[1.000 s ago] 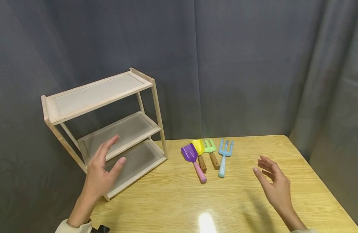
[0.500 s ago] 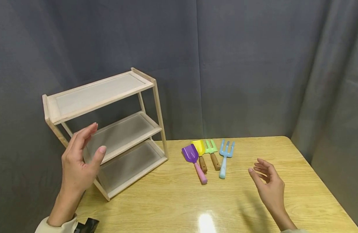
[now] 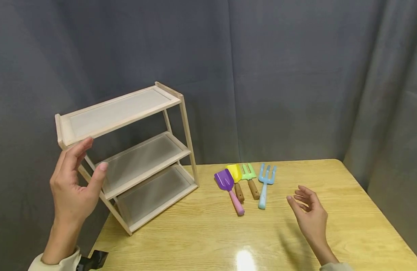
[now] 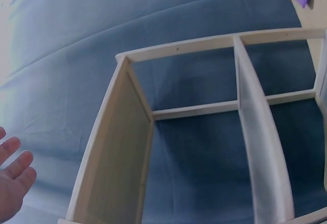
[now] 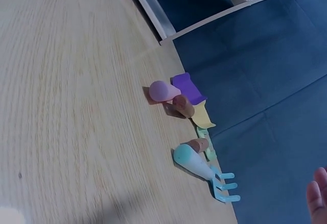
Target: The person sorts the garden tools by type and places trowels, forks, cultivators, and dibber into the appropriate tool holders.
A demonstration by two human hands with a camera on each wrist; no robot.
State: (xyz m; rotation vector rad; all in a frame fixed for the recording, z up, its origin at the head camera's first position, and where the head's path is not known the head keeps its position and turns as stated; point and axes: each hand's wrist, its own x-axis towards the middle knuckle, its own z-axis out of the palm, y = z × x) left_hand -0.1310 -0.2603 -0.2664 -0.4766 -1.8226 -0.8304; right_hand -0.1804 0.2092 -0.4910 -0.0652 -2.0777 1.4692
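My left hand (image 3: 72,188) is raised in front of the left end of a three-tier wooden shelf (image 3: 145,190), thumb and fingers apart and holding nothing. Over the right part of the table my right hand (image 3: 310,218) hovers with loosely bent fingers and nothing in them. Nearest to it lies a blue hand fork (image 3: 263,192). Left of that are a green hand fork (image 3: 251,182) with a wooden handle, a yellow shovel (image 3: 236,175) with a wooden handle, and a purple shovel (image 3: 225,180) with a pink handle. The purple blade partly covers the yellow one.
The shelf stands at an angle on the left of the wooden table (image 3: 201,241), its tiers bare. A grey curtain (image 3: 289,82) hangs behind and along the right side. A black wrist device (image 3: 93,260) sits at my left sleeve.
My left hand has moved left, from in front of the shelf's middle to its left end. My right hand has drifted slightly left. The view has shifted a little; the tools and shelf stay put.
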